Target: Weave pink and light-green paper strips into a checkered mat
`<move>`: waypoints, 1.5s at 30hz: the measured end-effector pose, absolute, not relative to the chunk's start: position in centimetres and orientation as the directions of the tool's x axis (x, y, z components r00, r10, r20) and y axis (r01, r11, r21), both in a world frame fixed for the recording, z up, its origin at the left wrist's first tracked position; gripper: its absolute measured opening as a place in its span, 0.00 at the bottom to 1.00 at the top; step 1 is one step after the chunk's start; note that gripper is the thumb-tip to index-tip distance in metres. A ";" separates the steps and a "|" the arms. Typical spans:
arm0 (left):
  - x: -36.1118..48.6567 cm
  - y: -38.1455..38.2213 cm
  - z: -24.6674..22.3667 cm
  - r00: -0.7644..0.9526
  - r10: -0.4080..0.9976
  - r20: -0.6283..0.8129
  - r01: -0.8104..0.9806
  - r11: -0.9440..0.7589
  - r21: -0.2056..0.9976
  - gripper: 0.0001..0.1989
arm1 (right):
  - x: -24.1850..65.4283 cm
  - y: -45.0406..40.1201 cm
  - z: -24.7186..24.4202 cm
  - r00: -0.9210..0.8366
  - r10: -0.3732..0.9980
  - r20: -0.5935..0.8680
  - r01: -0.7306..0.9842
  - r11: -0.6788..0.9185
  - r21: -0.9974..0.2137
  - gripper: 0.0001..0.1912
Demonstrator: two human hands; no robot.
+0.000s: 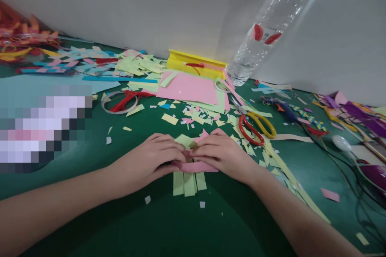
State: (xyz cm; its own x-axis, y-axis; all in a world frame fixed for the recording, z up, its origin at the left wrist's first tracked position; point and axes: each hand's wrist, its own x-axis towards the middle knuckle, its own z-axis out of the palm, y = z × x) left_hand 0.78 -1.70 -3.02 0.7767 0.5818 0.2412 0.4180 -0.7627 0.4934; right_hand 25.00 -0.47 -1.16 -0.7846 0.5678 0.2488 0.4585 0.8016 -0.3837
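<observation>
Head: paper strips (189, 185) on green table (169, 231), grey wall (169, 8).

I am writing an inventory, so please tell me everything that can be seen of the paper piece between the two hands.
The paper piece looks made of flat paper strips: pale green strips lie side by side, their free ends pointing toward the person, and a pink strip crosses them. It appears to rest on the green tabletop. The left hand and right hand grip it from either side; their fingers hide much of its middle, so how the strips join cannot be told.
</observation>
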 end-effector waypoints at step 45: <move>0.6 -1.4 -3.5 0.783 0.533 0.320 0.365 -0.811 0.458 0.08 | 23.2 -1.2 0.6 -0.761 0.648 0.031 0.591 0.712 -0.379 0.05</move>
State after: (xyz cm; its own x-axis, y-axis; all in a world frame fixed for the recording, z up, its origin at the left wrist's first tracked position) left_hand 0.60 -1.44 -3.46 0.7832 0.5333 0.3197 0.3653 -0.8107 0.4575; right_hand 23.24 -1.24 0.58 -0.7614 0.6475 0.0307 0.5905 0.7123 -0.3793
